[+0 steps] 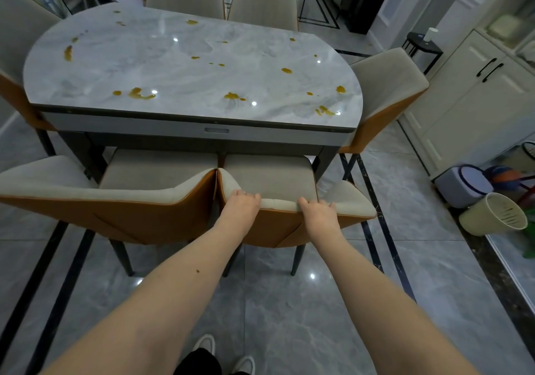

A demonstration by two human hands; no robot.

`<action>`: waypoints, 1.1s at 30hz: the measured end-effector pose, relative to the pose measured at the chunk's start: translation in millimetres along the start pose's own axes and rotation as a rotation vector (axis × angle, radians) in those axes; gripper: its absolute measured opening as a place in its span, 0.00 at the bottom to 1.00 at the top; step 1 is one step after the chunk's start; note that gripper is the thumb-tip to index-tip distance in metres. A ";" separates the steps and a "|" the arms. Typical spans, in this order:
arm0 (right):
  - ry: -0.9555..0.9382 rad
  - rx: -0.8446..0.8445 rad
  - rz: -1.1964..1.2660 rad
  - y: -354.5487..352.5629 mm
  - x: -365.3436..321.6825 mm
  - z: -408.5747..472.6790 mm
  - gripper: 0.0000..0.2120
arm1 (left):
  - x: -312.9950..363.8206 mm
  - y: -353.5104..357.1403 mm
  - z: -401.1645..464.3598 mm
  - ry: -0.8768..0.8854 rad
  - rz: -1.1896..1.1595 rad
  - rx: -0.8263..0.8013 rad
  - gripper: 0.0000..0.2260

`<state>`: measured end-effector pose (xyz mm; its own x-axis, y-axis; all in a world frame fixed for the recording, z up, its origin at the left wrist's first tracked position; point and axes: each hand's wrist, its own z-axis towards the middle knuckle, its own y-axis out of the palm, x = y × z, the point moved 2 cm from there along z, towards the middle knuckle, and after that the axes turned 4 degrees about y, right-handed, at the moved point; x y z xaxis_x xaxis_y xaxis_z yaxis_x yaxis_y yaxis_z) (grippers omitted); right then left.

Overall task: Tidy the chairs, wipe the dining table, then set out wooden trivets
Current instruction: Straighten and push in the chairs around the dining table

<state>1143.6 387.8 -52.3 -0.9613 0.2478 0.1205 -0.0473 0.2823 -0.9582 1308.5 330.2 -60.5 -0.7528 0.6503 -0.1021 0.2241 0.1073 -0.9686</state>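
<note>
I see a room with a shiny grey stone-tile floor (289,316) that has dark lines in it. In the middle stands the long grey marble dining table with round ends (173,65). Its top is smooth and glossy, and yellow-orange sticky spills (139,94) are dotted all over it.

Right in front of me is the beige cloth chair with an orange leather back (278,177). Its seat is pushed partly under the near edge of the table. My left hand (242,205) and my right hand (318,211) both sit on the top edge of its curved backrest, a little apart. The fingers of each hand curl over the soft beige rim, so both hands grip the chair. I cannot see the fingertips well, because they bend over the far side.

Just beside it on the left is a second beige and orange chair (110,195). The two backrests nearly touch in the middle. More beige chairs (260,1) stand at the far side, and one at each end of the table, all partly cut off or hidden by the table.

On the right are white cupboards with black handles (474,91). Near them on the floor lies a tipped cream plastic bin (492,215), and a small black stool (424,46) stands further back. At the bottom I see my pale shoes (225,354), partly cut off.
</note>
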 end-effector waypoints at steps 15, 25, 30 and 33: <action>-0.050 -0.027 -0.014 -4.0 2.4 -2.4 0.17 | 1.0 -1.1 -0.3 0.002 0.000 0.005 0.17; -0.067 -0.036 -0.037 -3.3 2.1 -2.9 0.21 | -0.1 -0.2 3.8 0.025 0.039 -0.026 0.15; -0.067 -0.046 -0.045 -3.0 2.2 -2.3 0.21 | 0.5 -0.4 5.4 0.044 0.074 -0.031 0.13; -0.069 -0.037 -0.049 -2.3 2.5 -2.5 0.21 | 1.2 -0.1 4.2 0.055 0.084 -0.020 0.12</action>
<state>1142.0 390.1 -49.2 -0.9745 0.1689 0.1480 -0.0862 0.3272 -0.9410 1305.0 327.8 -61.4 -0.6961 0.6976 -0.1700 0.2979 0.0652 -0.9524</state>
